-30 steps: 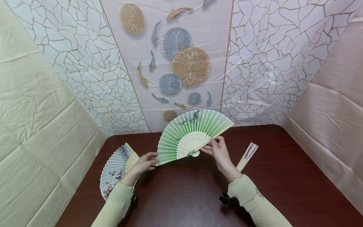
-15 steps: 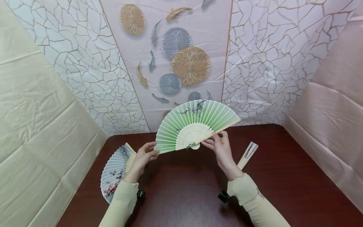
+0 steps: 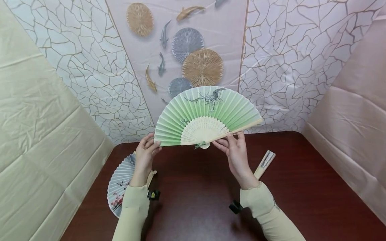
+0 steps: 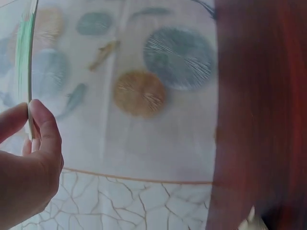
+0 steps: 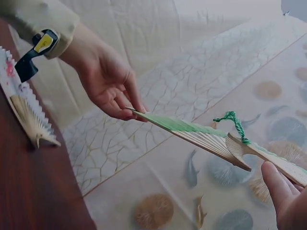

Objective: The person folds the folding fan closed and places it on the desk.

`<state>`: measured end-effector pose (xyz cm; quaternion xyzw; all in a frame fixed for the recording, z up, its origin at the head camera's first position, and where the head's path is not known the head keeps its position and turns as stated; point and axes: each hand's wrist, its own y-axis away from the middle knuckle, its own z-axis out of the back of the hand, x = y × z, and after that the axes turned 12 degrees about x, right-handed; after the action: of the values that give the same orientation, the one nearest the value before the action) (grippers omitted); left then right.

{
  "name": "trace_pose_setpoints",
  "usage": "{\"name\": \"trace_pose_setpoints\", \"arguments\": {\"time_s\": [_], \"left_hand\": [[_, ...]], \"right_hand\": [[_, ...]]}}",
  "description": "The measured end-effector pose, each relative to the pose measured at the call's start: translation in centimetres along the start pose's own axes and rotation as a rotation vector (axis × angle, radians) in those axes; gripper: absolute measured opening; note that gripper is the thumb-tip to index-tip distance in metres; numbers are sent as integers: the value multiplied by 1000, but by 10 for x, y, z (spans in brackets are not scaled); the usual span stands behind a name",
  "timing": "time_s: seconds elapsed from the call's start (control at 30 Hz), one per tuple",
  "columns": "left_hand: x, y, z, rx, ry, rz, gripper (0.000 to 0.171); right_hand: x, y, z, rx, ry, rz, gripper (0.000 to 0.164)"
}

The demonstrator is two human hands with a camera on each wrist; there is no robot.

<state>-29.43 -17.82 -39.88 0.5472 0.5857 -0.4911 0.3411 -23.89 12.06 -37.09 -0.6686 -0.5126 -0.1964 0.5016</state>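
Observation:
A green folding fan [image 3: 208, 107] with pale ribs and a dark bird-and-branch print is spread wide, raised above the table. My left hand [image 3: 146, 152] pinches the outer end of its left edge between thumb and fingers; the left wrist view shows the fan [image 4: 26, 62] nearly edge-on in that pinch. My right hand [image 3: 236, 154] holds the right guard stick near the pivot, thumb in front. A green cord [image 5: 235, 122] hangs at the pivot in the right wrist view. Behind my left forearm, a grey-blue open fan [image 3: 119, 187] with red blossoms is partly hidden.
A folded fan [image 3: 265, 164] lies on the dark red-brown table [image 3: 193, 201], right of my right wrist. Patterned cloth [image 3: 271, 67] hangs behind the table's far edge, and beige cloth [image 3: 51, 140] borders the left side.
Both hands have lifted the green fan higher, and it now looks larger and more level. The left hand moved up and slightly left with its edge. The other fans stay in place.

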Motion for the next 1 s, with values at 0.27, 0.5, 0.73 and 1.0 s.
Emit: {"name": "trace_pose_setpoints", "arguments": {"time_s": [0.27, 0.5, 0.73, 1.0], "left_hand": [[-11, 10, -18, 10, 325, -55, 34], [-20, 20, -41, 61, 509, -120, 17], [-33, 34, -63, 148, 686, -182, 15], [-36, 40, -86, 261, 559, -209, 17]], "right_hand": [[11, 4, -11, 4, -59, 92, 30], [14, 5, -17, -29, -122, 205, 25], [16, 7, -20, -45, -142, 266, 23], [18, 11, -24, -41, -136, 372, 20]]}}
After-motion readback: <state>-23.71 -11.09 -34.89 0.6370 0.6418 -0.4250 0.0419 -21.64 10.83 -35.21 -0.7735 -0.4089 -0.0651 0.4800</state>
